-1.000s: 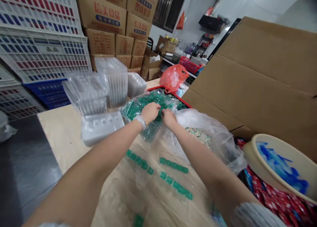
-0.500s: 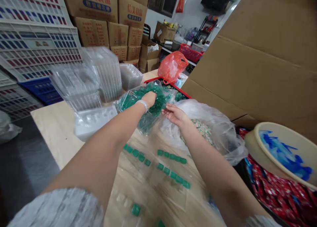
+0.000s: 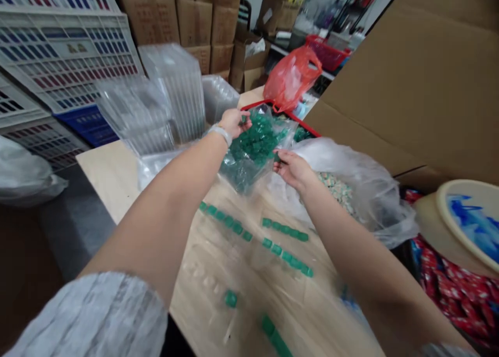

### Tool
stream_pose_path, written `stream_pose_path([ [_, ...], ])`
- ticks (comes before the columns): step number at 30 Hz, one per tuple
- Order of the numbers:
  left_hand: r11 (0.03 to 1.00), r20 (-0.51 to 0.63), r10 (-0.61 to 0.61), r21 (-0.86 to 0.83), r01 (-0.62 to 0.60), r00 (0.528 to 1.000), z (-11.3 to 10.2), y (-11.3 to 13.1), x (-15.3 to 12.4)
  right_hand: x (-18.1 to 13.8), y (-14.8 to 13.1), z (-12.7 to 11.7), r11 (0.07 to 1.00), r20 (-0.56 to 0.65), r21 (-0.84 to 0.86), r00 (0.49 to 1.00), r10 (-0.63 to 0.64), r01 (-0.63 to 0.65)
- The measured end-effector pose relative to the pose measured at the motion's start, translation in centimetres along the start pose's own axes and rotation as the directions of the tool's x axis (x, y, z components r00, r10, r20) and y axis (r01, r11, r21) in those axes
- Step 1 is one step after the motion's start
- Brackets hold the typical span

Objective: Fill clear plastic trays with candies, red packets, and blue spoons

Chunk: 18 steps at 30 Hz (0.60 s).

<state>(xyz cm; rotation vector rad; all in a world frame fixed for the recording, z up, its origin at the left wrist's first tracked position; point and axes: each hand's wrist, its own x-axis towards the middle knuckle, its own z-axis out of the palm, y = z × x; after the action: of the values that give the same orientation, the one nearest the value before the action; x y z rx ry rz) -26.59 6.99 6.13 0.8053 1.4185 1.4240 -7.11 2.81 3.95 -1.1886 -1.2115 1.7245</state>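
Observation:
A clear plastic bag of small green pieces (image 3: 255, 149) is held up over the wooden table (image 3: 105, 170). My left hand (image 3: 233, 122) pinches the bag's upper left edge. My right hand (image 3: 293, 169) grips its lower right edge, fingers curled. Below the bag, rows of green pieces (image 3: 286, 242) sit in a clear tray lying flat on the table. A second clear bag with pale pieces (image 3: 351, 185) lies just right of my right hand.
Stacks of clear plastic trays (image 3: 156, 107) stand at the table's far left. A red plastic bag (image 3: 290, 79) and a red-rimmed tray (image 3: 273, 106) lie behind. A large open cardboard box (image 3: 409, 97) stands on the right, a round basin (image 3: 468, 222) beside it. Crates (image 3: 66, 61) line the left wall.
Both hands have lifted the bag of green pieces off the pile and spread it apart. My left hand rose to its top edge and my right hand closed on its right edge.

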Motion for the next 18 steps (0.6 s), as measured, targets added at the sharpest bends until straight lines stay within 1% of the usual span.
stream_pose_path([
  [1, 1.000, 0.038, 0.024, 0.003, -0.024, 0.999, -0.5, 0.4, 0.3, 0.9, -0.3, -0.2, 0.998, -0.006, -0.064, 1.000, -0.019, 0.018],
  [2, 0.996, 0.079, 0.057, 0.066, -0.062, 0.995, -0.9, 0.8, 0.5, 1.8, -0.7, -0.2, 0.987, -0.016, -0.153, 0.999, -0.047, 0.044],
  [3, 0.978, 0.113, 0.091, 0.179, -0.110, 0.989, -1.3, 1.0, 0.6, 2.7, -0.9, -0.2, 0.965, -0.026, -0.251, 0.996, -0.082, 0.073],
  [4, 0.936, 0.136, 0.123, 0.315, -0.160, 0.983, -1.5, 1.1, 0.7, 3.6, -1.1, 0.0, 0.933, -0.032, -0.344, 0.992, -0.120, 0.101],
  [6, 0.787, 0.164, 0.181, 0.567, -0.243, 0.970, -1.8, 0.7, 0.6, 5.3, -1.4, 0.6, 0.864, -0.035, -0.483, 0.982, -0.183, 0.144],
  [8, 0.650, 0.207, 0.221, 0.697, -0.302, 0.953, -1.9, -0.2, 0.3, 6.7, -1.5, 1.5, 0.810, -0.023, -0.558, 0.972, -0.232, 0.181],
  [9, 0.602, 0.231, 0.235, 0.728, -0.328, 0.944, -2.0, -0.7, 0.1, 7.3, -1.5, 2.0, 0.761, -0.004, -0.616, 0.965, -0.263, 0.204],
  [11, 0.497, 0.264, 0.254, 0.789, -0.360, 0.930, -2.1, -1.8, -0.1, 8.3, -1.4, 3.1, 0.618, 0.052, -0.746, 0.948, -0.314, 0.246],
  [13, 0.429, 0.261, 0.266, 0.830, -0.356, 0.928, -2.4, -2.5, -0.1, 8.9, -1.2, 4.1, 0.461, 0.099, -0.850, 0.937, -0.335, 0.255],
  [14, 0.400, 0.259, 0.270, 0.846, -0.353, 0.927, -2.5, -2.7, 0.0, 9.1, -1.1, 4.6, 0.398, 0.108, -0.884, 0.935, -0.337, 0.245],
  [18, 0.321, 0.287, 0.273, 0.873, -0.368, 0.918, -3.2, -2.9, 0.4, 9.3, -0.6, 6.2, 0.251, 0.115, -0.945, 0.933, -0.341, 0.208],
])
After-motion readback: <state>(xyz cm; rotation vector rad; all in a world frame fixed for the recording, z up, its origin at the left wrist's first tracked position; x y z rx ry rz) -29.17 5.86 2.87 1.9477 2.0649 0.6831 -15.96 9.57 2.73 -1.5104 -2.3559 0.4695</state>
